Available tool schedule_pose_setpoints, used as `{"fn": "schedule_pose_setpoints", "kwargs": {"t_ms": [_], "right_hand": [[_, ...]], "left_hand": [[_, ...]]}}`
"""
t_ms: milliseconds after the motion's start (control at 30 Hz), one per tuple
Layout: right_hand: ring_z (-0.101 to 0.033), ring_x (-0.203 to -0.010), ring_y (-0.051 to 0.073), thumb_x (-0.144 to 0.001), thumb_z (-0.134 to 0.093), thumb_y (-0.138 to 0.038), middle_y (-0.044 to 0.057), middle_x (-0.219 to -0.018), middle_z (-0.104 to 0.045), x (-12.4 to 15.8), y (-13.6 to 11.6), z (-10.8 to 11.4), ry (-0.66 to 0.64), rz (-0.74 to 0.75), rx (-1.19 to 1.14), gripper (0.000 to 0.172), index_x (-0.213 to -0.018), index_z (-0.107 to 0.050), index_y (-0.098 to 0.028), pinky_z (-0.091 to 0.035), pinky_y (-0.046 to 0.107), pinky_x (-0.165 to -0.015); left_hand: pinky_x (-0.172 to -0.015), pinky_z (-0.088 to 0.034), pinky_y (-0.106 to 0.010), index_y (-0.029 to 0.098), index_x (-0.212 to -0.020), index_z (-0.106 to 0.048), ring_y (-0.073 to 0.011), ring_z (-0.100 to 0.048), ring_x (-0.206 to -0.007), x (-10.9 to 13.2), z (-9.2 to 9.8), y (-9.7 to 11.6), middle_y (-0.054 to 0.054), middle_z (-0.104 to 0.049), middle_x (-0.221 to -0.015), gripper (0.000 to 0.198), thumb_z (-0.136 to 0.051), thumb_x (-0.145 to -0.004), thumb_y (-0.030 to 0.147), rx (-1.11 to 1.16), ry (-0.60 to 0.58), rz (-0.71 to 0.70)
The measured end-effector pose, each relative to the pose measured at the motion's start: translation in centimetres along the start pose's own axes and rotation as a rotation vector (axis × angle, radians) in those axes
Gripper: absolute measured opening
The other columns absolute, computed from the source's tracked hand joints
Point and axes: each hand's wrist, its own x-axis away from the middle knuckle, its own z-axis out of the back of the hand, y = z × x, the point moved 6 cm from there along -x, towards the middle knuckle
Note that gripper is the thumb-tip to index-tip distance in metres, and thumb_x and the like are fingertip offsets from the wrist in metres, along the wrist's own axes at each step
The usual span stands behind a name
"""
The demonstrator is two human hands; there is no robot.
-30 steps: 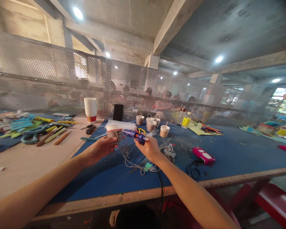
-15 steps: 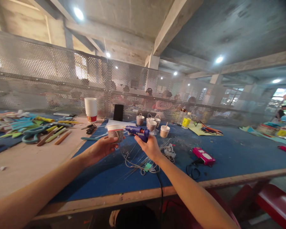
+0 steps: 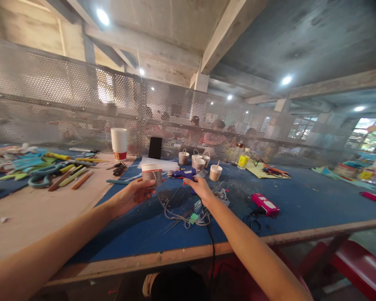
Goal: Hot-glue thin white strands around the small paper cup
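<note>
My left hand is closed round a paper cup with a white and red rim. Grey cord is wound round the cup's side, and its loose length trails down onto the blue table. My right hand is closed at the handle of a blue hot glue gun, which is low over the table, its nozzle pointing left towards the cup. Several cord-wrapped cups, some with loop handles, stand just behind the gun. Clear thin sticks and a green scrap lie below my right hand.
A stack of paper cups and a black phone-like slab stand at the back. Scissors and wooden-handled tools lie left. A yellow-labelled bottle and a pink box are right. The gun's black cable hangs over the front edge.
My right hand has lowered the glue gun away from the cup and nearer the table, its nozzle turned more level. My left hand has kept the cup in nearly the same place.
</note>
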Motion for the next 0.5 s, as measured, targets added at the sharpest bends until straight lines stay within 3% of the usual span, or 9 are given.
{"fn": "schedule_pose_setpoints", "kwargs": {"t_ms": [133, 267, 400, 500], "right_hand": [[-0.055, -0.049, 0.015, -0.068, -0.075, -0.056, -0.004, -0.048, -0.055, -0.2, 1.8, -0.2, -0.029, -0.142, 0.16, 0.04, -0.06, -0.065, -0.019, -0.036, 0.022, -0.047], [-0.053, -0.047, 0.015, -0.07, -0.073, -0.065, -0.003, -0.045, -0.052, 0.0, 1.5, -0.3, -0.051, -0.132, 0.486, 0.05, -0.052, -0.056, -0.022, -0.032, 0.023, -0.047], [-0.063, -0.065, 0.02, -0.075, -0.072, -0.061, 0.003, -0.065, -0.064, 0.8, 0.4, 0.1, -0.01, -0.088, 0.726, 0.042, -0.066, -0.063, -0.022, -0.039, 0.026, -0.057], [-0.066, -0.087, 0.023, -0.08, -0.073, -0.05, 0.007, -0.088, -0.069, 1.3, -1.3, 0.0, 0.063, 0.056, 0.793, 0.03, -0.079, -0.066, -0.021, -0.046, 0.031, -0.073]], "left_hand": [[-0.057, -0.055, -0.018, 0.017, -0.11, -0.072, -0.0105, -0.067, -0.068, 0.1, -0.1, 0.0, -0.012, -0.073, -0.119, 0.03, -0.075, -0.081, 0.017, -0.007, 0.019, 0.0], [-0.055, -0.054, -0.02, 0.015, -0.107, -0.072, -0.0115, -0.067, -0.065, 0.2, -0.4, 0.2, -0.013, -0.074, -0.115, 0.029, -0.076, -0.078, 0.015, -0.021, 0.047, 0.002], [-0.056, -0.053, -0.019, 0.015, -0.105, -0.071, -0.0116, -0.067, -0.065, 0.2, -0.5, 0.2, -0.011, -0.075, -0.106, 0.029, -0.078, -0.078, 0.017, -0.041, 0.049, 0.001], [-0.057, -0.053, -0.02, 0.016, -0.107, -0.071, -0.0125, -0.067, -0.067, 0.0, -0.4, 0.0, -0.01, -0.075, -0.1, 0.033, -0.081, -0.076, 0.02, -0.063, 0.058, -0.008]]}}
